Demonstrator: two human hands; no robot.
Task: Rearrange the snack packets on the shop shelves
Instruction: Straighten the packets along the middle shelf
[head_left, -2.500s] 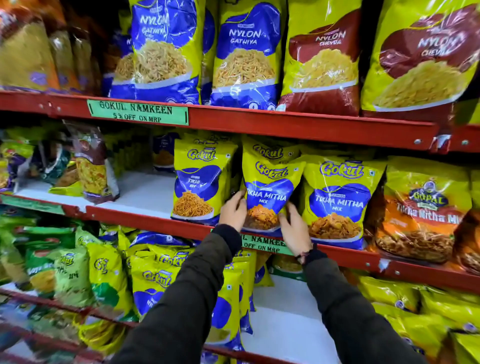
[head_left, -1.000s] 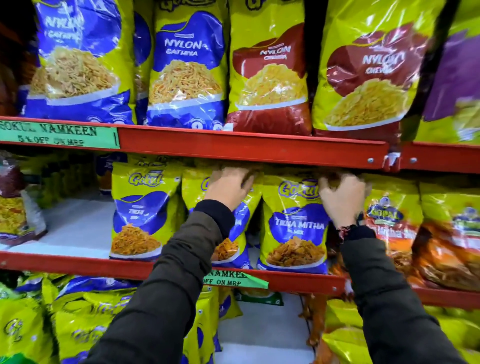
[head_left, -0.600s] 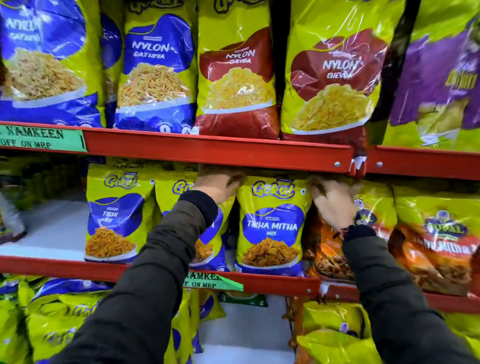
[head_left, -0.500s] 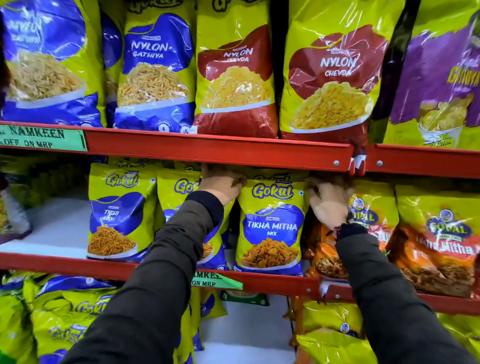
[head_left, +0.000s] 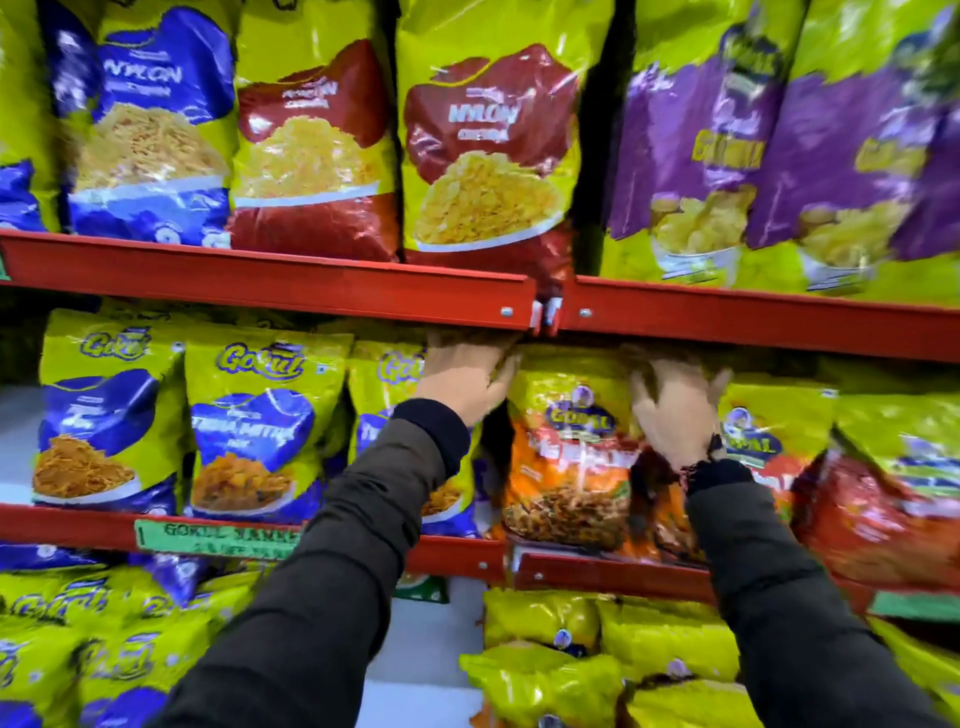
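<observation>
On the middle shelf (head_left: 457, 564) stand yellow-and-blue Gokul packets: one (head_left: 98, 415) at the left, a Tikha Mitha one (head_left: 254, 426) beside it, and a third (head_left: 384, 374) partly behind my left sleeve. Right of them stands an orange-and-yellow Gopal packet (head_left: 566, 467). My left hand (head_left: 465, 379) lies on the third Gokul packet's top, fingertips at the Gopal packet's upper left corner; its grip is blurred. With fingers spread, my right hand (head_left: 675, 410) rests against the Gopal packet's right side, in front of another Gopal packet (head_left: 769, 431).
The red rail of the upper shelf (head_left: 311, 286) hangs just above both hands, carrying big blue, red Nylon (head_left: 488, 156) and purple (head_left: 691, 145) packets. Yellow packets (head_left: 545, 618) fill the shelf below. A green price label (head_left: 218, 535) sits on the middle rail.
Both hands and the view have shifted right along the middle shelf. My left hand left the second Gokul packet's top for the third; my right hand now spreads over the Gopal packets.
</observation>
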